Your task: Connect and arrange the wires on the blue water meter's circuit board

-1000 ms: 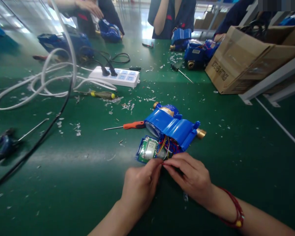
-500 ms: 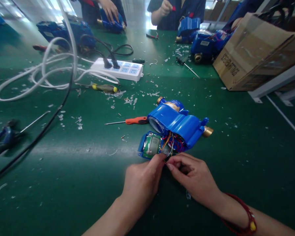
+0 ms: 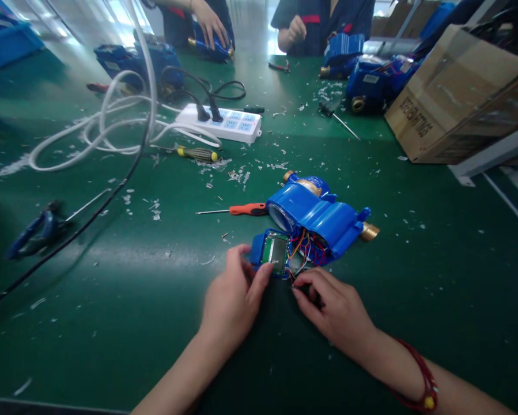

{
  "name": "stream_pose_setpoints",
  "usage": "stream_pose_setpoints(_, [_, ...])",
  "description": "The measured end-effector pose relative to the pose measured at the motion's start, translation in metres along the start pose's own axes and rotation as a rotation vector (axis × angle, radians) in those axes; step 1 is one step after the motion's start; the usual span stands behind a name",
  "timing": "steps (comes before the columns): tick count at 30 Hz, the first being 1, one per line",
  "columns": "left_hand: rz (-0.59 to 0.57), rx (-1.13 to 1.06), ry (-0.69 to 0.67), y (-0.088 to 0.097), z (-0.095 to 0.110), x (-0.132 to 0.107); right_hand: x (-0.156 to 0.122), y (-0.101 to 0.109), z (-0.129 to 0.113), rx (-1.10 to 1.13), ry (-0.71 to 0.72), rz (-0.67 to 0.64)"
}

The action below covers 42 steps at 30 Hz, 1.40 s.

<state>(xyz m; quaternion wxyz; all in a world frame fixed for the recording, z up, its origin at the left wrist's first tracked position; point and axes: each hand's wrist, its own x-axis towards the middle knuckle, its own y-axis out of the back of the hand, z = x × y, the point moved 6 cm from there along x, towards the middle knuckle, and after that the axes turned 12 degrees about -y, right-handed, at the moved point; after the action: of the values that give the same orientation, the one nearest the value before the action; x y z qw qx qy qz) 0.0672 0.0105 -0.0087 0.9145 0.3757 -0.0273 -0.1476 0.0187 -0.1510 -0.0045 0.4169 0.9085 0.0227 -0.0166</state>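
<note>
A blue water meter (image 3: 317, 213) with brass ends lies in front of me, its housing opened. Coloured wires (image 3: 304, 245) run from it to a small blue display module (image 3: 276, 253) with a green circuit board and a grey screen. My left hand (image 3: 235, 291) grips the module's left side, thumb on its front edge and fingers behind. Pinched close to the module's right corner, the fingers of my right hand (image 3: 332, 302) hold thin wires. The wire ends between the fingertips are too small to make out. An orange-handled screwdriver (image 3: 248, 209) touches the meter's left side.
A white power strip (image 3: 224, 122) with plugs and looped cables lies beyond a yellow-black screwdriver (image 3: 198, 154). Blue-handled pliers (image 3: 40, 230) are at left. A cardboard box (image 3: 453, 104) stands at right near more blue meters (image 3: 366, 83). Two co-workers sit opposite; plastic scraps litter the green table.
My left hand has left the wire ends beside my right fingers and moved left onto the display module. My right hand keeps its pinch. The whole view has shifted slightly.
</note>
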Motion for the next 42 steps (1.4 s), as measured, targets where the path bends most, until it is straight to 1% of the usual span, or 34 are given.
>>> stream_pose_setpoints(1, [-0.035, -0.064, -0.012, 0.0, 0.001, 0.005, 0.001, 0.0, 0.001, -0.018, -0.013, 0.007])
stream_pose_setpoints(3, [-0.064, -0.192, -0.043, 0.001, 0.003, 0.013, 0.001, 0.001, 0.003, -0.038, -0.028, 0.032])
stream_pose_setpoints(7, [-0.043, -0.37, -0.104, 0.009, 0.004, 0.028, 0.004, -0.003, -0.001, -0.074, -0.019, 0.035])
stream_pose_setpoints(11, [-0.048, -0.507, -0.135, 0.014, 0.004, 0.046, 0.012, -0.011, -0.011, -0.143, -0.01, 0.02])
stream_pose_setpoints(14, [-0.085, -0.567, -0.14, 0.015, 0.002, 0.056, 0.02, -0.016, -0.02, -0.189, -0.023, 0.03])
stream_pose_setpoints(17, [-0.121, -0.618, -0.152, 0.016, 0.001, 0.059, 0.025, -0.018, -0.026, -0.212, -0.032, 0.048])
stream_pose_setpoints(20, [-0.117, -0.646, -0.162, 0.017, 0.0, 0.058, 0.024, -0.015, -0.028, -0.203, -0.029, 0.066])
stream_pose_setpoints(24, [-0.092, -0.639, -0.161, 0.014, -0.002, 0.058, 0.016, -0.008, -0.025, -0.151, -0.032, 0.111])
stream_pose_setpoints(26, [-0.035, -0.601, -0.14, 0.015, -0.005, 0.056, 0.012, -0.005, -0.024, -0.117, -0.037, 0.146])
stream_pose_setpoints(28, [0.092, -0.531, -0.101, 0.021, -0.008, 0.048, 0.009, -0.003, -0.024, -0.082, -0.036, 0.168])
stream_pose_setpoints(30, [0.234, -0.46, -0.059, 0.026, -0.009, 0.032, 0.008, -0.005, -0.024, -0.051, -0.023, 0.156])
stream_pose_setpoints(31, [0.274, -0.437, -0.04, 0.027, -0.008, 0.023, 0.008, -0.006, -0.025, -0.039, -0.017, 0.142])
stream_pose_setpoints(32, [0.274, -0.428, -0.022, 0.024, -0.006, 0.013, 0.008, -0.007, -0.025, -0.029, -0.012, 0.128])
stream_pose_setpoints(33, [0.238, -0.433, -0.006, 0.019, -0.003, 0.005, 0.008, -0.008, -0.025, -0.022, -0.01, 0.118])
stream_pose_setpoints(36, [0.064, -0.494, 0.031, -0.006, 0.004, -0.012, 0.008, -0.01, -0.024, -0.008, -0.013, 0.109])
stream_pose_setpoints(37, [0.03, -0.521, 0.039, -0.012, 0.005, -0.014, 0.008, -0.01, -0.023, -0.005, -0.014, 0.109])
stream_pose_setpoints(39, [0.011, -0.573, 0.055, -0.021, 0.006, -0.013, 0.008, -0.01, -0.022, 0.0, -0.02, 0.11])
stream_pose_setpoints(42, [-0.008, -0.659, 0.091, -0.027, 0.005, -0.008, 0.008, -0.008, -0.02, 0.006, -0.042, 0.118])
